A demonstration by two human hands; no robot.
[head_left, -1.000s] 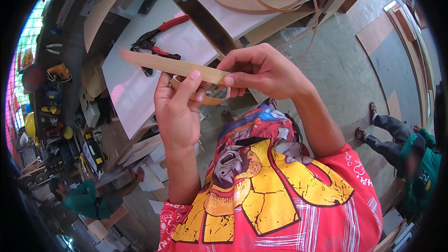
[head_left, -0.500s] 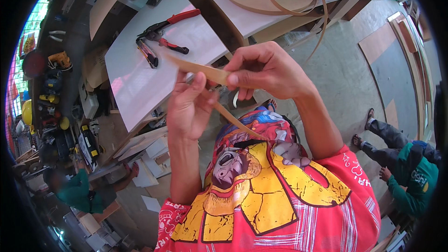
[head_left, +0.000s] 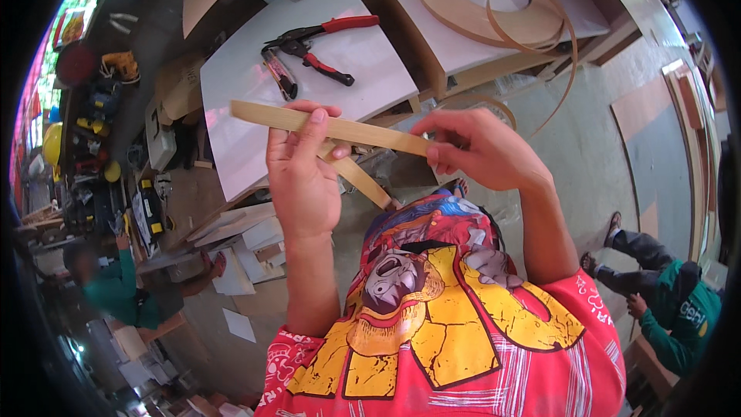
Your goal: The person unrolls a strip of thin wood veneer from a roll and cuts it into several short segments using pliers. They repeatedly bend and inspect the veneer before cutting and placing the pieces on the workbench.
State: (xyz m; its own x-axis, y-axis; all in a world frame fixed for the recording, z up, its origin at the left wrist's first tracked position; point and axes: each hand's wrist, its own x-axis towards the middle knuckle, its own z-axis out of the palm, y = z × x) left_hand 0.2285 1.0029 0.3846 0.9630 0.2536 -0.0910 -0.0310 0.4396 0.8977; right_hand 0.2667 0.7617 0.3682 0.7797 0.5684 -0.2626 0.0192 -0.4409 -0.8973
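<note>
Across both hands stretches a strip of wood-coloured edge banding [head_left: 367, 134]. My left hand [head_left: 305, 177] is closed on it, thumb on top and fingers beneath, with one end sticking out to the left. At its right end, my right hand [head_left: 486, 147] pinches the strip between thumb and fingers. A second length of banding [head_left: 361, 181] slants from under my left hand toward my shirt; whether it is the same piece I cannot tell. Beyond my hands, red-handled snips [head_left: 320, 35] and a utility knife [head_left: 279, 73] lie on a white panel [head_left: 231, 139].
A large roll of edge banding [head_left: 448, 0] rests on the white surface at far right, its loose loop hanging over the edge. Power tools [head_left: 104, 100] crowd the left bench. Offcuts [head_left: 231, 270] lie on the floor. Two people in green, a left person [head_left: 116, 286] and a right person [head_left: 679, 301], are nearby.
My right hand has moved right, away from my left, and more of the strip shows between them. The strip lies flatter to view. The whole scene has shifted slightly right.
</note>
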